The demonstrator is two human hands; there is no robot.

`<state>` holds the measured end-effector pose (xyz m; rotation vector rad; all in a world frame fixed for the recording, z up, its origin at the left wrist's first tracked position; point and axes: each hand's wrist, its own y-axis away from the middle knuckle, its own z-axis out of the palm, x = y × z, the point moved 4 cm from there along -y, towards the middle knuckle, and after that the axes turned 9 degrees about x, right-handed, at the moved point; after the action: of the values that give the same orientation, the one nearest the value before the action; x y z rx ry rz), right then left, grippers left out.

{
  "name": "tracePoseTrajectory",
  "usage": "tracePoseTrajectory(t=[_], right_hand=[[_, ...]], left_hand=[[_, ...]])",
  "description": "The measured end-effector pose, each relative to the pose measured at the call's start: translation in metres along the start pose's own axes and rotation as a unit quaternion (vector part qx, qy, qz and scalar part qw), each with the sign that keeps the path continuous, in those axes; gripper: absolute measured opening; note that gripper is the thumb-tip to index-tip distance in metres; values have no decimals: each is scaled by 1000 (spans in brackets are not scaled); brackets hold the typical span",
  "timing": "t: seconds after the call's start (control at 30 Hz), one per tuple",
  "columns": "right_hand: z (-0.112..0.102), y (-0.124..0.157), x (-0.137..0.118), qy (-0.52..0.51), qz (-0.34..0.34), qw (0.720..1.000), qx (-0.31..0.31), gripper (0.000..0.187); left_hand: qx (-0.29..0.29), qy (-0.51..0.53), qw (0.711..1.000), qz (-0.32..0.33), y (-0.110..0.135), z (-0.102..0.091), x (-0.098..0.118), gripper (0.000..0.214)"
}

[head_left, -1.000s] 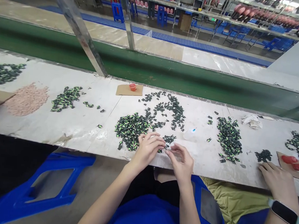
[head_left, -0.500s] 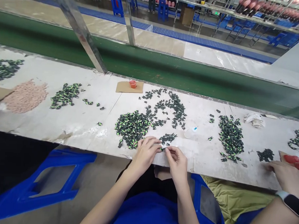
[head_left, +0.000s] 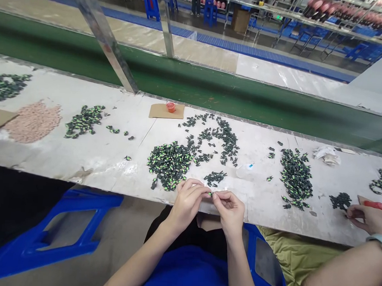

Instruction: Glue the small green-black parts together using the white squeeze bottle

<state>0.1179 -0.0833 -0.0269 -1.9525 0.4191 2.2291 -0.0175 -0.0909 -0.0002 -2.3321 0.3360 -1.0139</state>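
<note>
My left hand (head_left: 187, 201) and my right hand (head_left: 230, 208) meet at the near edge of the white worktable (head_left: 112, 155), fingertips pinched together on one small dark green part (head_left: 210, 194). Just beyond my left hand lies a big heap of green-and-black parts (head_left: 170, 161). A small cluster of the same parts (head_left: 215, 177) sits just past my fingertips. More of them are scattered in a loose ring (head_left: 217, 138) farther back.
A co-worker's hand (head_left: 369, 218) with a wristwatch rests at the right near another pile (head_left: 295, 175). A small glue bottle (head_left: 243, 170), an orange cup on cardboard (head_left: 170, 107), a pink heap (head_left: 33, 120) and a green conveyor belt (head_left: 213, 90) lie around. Blue stool (head_left: 53, 229) below left.
My hands drew back slightly toward the table edge and pinched closer together. The co-worker's hand slid right and curled.
</note>
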Motion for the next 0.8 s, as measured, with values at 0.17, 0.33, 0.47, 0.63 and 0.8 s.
tracePoseTrajectory(t=[0.17,0.33,0.47,0.63,0.8], right_hand=[[-4,0,0,-27,-6,999,20,22],[-10,-2,-4,-15,-7,1000,-10,34],[-16,-2,-9,3,-2,1000,-18,35],[-17,-3,-11,1,2,1000,-18,32],[-15,-6,-9,-28,2,999,-19,35]], left_hand=[[11,10,999,39,-6,-1,10,22],[-10,12,999,44,-9,2,15,21],[-23,5,998,57,-13,2,16,22],[-53,1,996,69,-16,2,17,22],[-55,19,994,91,-15,-1,18,25]])
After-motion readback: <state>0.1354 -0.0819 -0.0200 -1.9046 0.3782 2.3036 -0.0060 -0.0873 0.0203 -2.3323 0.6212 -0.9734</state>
